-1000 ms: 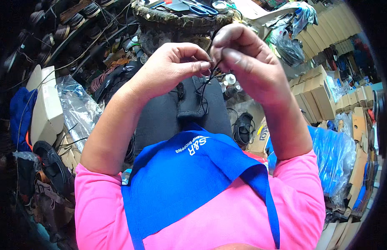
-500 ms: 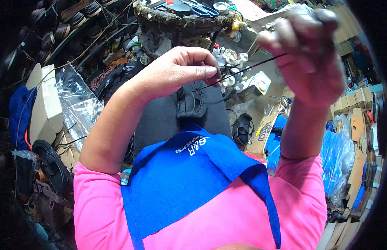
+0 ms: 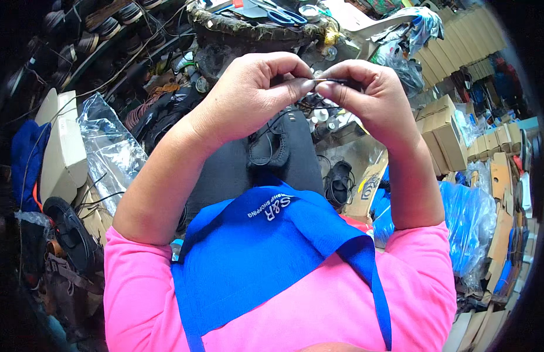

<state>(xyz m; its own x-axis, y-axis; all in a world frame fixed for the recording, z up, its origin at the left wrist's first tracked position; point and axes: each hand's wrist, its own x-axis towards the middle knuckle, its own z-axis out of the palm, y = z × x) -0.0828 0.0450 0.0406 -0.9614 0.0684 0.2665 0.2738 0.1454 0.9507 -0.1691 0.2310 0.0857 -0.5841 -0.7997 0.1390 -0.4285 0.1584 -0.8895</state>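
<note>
Both hands (image 3: 245,85) (image 3: 380,100) pinch a thin dark strand (image 3: 336,80), mostly hidden within their grip.

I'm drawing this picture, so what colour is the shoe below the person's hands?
The shoe is black, and it shows best in the head view.

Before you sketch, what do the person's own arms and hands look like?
The left hand and right hand wear no gloves, and no watch or bracelet shows. The left sleeve and right sleeve are plain pink, ending near the elbows, leaving the forearms bare.
</note>
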